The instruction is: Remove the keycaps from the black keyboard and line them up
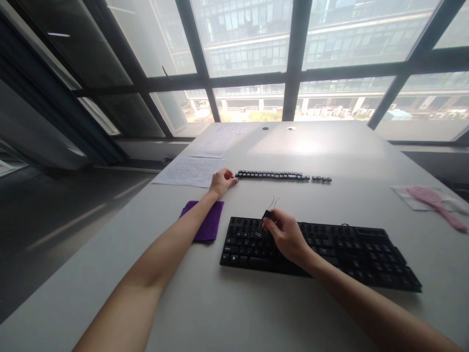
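Observation:
A black keyboard [351, 249] lies on the white table [227, 303] in front of me. Beyond it, several loose black keycaps [278, 175] are lined up in a row. My right hand [287, 234] hovers over the keyboard's left part, fingers pinched on a small black binder clip [268, 211] whose wire handles point up. My left hand [222, 182] reaches to the left end of the keycap row, fingers curled together at the first cap; whether it grips one is hidden. A purple cloth [209, 226] lies under my left forearm.
Printed paper sheets [190, 171] lie at the table's far left. A pink brush [436, 205] on a clear wrapper rests near the right edge. Two round cable holes [278, 128] sit at the table's far end, below large windows.

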Action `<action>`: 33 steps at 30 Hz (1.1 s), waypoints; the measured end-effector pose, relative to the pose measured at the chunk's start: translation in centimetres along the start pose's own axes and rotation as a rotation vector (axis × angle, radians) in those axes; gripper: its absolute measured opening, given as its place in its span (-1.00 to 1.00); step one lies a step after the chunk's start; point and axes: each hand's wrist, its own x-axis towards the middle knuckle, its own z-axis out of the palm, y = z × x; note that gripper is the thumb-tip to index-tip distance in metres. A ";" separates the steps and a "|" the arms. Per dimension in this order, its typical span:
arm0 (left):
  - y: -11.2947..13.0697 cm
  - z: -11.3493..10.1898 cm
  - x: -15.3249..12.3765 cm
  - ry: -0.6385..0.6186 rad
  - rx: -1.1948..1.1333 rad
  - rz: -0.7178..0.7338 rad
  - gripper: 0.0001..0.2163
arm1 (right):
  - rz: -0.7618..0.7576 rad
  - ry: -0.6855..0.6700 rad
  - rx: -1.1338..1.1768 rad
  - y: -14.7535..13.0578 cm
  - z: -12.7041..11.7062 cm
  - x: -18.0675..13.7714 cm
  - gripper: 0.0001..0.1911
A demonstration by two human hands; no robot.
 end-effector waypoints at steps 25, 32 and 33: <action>0.7 0.9 0.1 0.057 0.169 -0.057 -0.56 | -0.004 0.001 0.004 -0.2 0.2 0.0 -0.83; 0.9 0.9 0.1 0.064 0.177 -0.054 -0.60 | 0.001 0.006 -0.001 -0.4 0.1 0.0 -0.83; 0.9 0.9 0.0 0.066 0.176 -0.055 -0.60 | 0.000 0.006 -0.001 -0.4 0.1 0.0 -0.83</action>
